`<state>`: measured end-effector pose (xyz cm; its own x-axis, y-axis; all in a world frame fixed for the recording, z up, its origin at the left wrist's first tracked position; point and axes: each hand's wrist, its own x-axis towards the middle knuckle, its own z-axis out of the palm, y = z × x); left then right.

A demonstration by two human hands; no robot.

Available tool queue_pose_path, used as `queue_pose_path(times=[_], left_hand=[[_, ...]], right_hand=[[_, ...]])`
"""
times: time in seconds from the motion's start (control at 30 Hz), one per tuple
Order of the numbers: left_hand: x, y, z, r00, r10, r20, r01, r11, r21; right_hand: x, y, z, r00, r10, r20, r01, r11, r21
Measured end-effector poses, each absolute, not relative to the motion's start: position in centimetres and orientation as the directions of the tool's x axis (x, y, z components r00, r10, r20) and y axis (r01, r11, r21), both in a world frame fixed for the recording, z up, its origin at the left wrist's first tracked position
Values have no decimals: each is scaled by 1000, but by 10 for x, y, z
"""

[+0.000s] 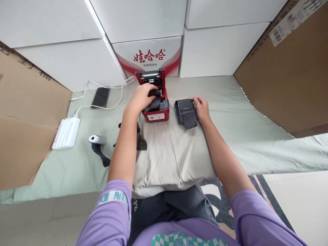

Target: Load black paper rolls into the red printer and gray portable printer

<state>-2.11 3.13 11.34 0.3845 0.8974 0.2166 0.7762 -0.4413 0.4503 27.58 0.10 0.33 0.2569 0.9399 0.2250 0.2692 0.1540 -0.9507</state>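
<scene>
Now, left hand in red printer, right hand touching black printer

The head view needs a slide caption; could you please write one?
Left hand reaches into an open red printer while right hand touches a black printer.

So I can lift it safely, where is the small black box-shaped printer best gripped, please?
Probably grip the small black box-shaped printer across its flat side walls, from above: it lies flat and a dark strip juts from its near edge.
</scene>
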Motion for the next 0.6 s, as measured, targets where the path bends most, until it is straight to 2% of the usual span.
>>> queue_pose_path(times=[0.1, 0.3, 0.53, 0.6], left_hand=[[-22, 34, 108, 378, 900, 216, 780, -436, 449], [-23, 31, 109, 241, 959, 145, 872, -280, 400], [-20, 30, 107, 266, 934, 240, 872, -339, 352], [-19, 31, 106, 260, 941, 215, 874, -325, 363]], right_hand=[[276, 1, 2, 277, 933, 229, 266, 155, -952], [276, 1, 1, 279, 932, 229, 238, 164, -957], [276, 1, 2, 283, 932, 227, 249, 158, -955], [276, 1, 2, 287, 929, 233, 252, 161, -954]])
